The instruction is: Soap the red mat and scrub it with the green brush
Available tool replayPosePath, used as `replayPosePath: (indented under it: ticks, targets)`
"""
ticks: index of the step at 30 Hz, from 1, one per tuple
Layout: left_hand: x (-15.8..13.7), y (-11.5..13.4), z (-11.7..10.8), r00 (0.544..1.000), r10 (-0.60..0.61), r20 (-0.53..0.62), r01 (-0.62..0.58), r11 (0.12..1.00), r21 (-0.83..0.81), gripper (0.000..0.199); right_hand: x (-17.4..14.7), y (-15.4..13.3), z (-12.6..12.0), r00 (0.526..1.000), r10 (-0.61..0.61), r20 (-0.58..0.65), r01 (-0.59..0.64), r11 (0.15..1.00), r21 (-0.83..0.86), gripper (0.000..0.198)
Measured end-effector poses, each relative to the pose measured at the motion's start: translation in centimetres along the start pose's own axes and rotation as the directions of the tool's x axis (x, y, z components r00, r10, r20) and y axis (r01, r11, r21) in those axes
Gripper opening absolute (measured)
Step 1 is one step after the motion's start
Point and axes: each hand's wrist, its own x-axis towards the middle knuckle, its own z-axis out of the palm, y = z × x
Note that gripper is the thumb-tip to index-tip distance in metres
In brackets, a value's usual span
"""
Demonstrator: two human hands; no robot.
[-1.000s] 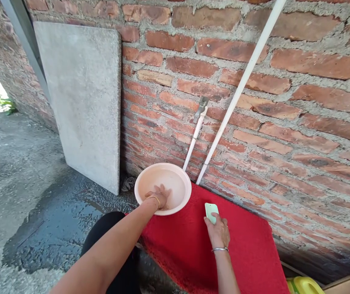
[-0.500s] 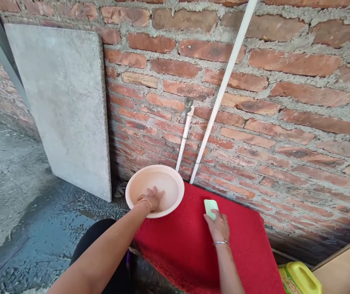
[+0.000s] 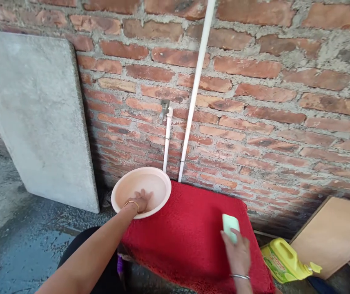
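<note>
My left hand [image 3: 142, 200] is inside a pale pink basin [image 3: 159, 207], its fingers spread under what looks like cloudy water. The basin stands at the left end of a surface covered by a red cloth [image 3: 190, 232]. My right hand [image 3: 238, 251] is wrapped around a pale green scrub brush [image 3: 230, 225] over the right part of the cloth. The underside of the brush is hidden, so I cannot tell how firmly it touches the cloth.
Behind the red surface rises a brick wall [image 3: 248, 85] with a tap [image 3: 164, 108] and a white pipe [image 3: 195, 90]. A grey slab [image 3: 43, 114] leans at left above wet floor [image 3: 43, 241]. At right are a yellow jug [image 3: 282, 257] and a tan board [image 3: 334, 232].
My right hand has moved the brush rightward and nearer to me across the red cloth. My left hand remains in the basin. The view has turned right, showing more of the yellow jug and board.
</note>
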Motion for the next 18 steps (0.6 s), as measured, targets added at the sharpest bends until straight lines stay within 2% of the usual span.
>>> replayPosePath:
  ticks: [1,3,4,7,9,11,13,16,18]
  targets:
    - [0.0,-0.1,0.1,1.000,0.000,-0.001,0.000,1.000,0.008,0.086,-1.3,-2.9,1.1,0.994,-0.096,0.045,0.094,0.994,0.055,0.046]
    - [0.0,-0.4,0.1,1.000,0.001,-0.005,-0.001,1.000,0.015,0.086,-4.2,-8.9,2.8,0.925,-0.349,0.151,0.331,0.934,0.137,0.037]
    - [0.0,-0.5,0.1,1.000,0.004,-0.010,-0.004,1.000,0.018,0.086,-5.5,-11.6,3.4,0.889,-0.419,0.183,0.395,0.906,0.154,0.035]
    - [-0.2,-0.7,-0.1,1.000,0.021,-0.019,-0.020,0.999,0.044,0.083,-8.1,-17.1,4.4,0.816,-0.513,0.265,0.488,0.858,0.159,0.035]
    - [-0.2,-0.7,-0.1,1.000,0.020,-0.013,-0.020,0.998,0.061,0.082,-8.1,-17.7,4.5,0.803,-0.517,0.295,0.495,0.855,0.152,0.036]
    - [-0.1,-0.7,-0.1,1.000,0.015,-0.010,-0.015,0.998,0.068,0.082,-6.7,-15.9,4.0,0.828,-0.484,0.284,0.468,0.875,0.127,0.037]
    - [0.0,-0.6,0.0,1.000,0.018,-0.018,-0.017,0.998,0.064,0.083,-4.5,-12.0,3.0,0.880,-0.409,0.242,0.402,0.912,0.082,0.037]
    - [-0.3,-0.4,-0.1,0.999,0.031,-0.026,-0.029,0.999,0.045,0.085,-0.8,-3.8,0.9,0.965,-0.200,0.167,0.199,0.980,0.022,0.035]
    - [-0.6,-0.1,-0.3,0.999,0.026,-0.021,-0.025,0.999,0.037,0.084,1.0,1.9,-0.8,0.996,-0.006,0.091,0.005,1.000,0.007,0.040]
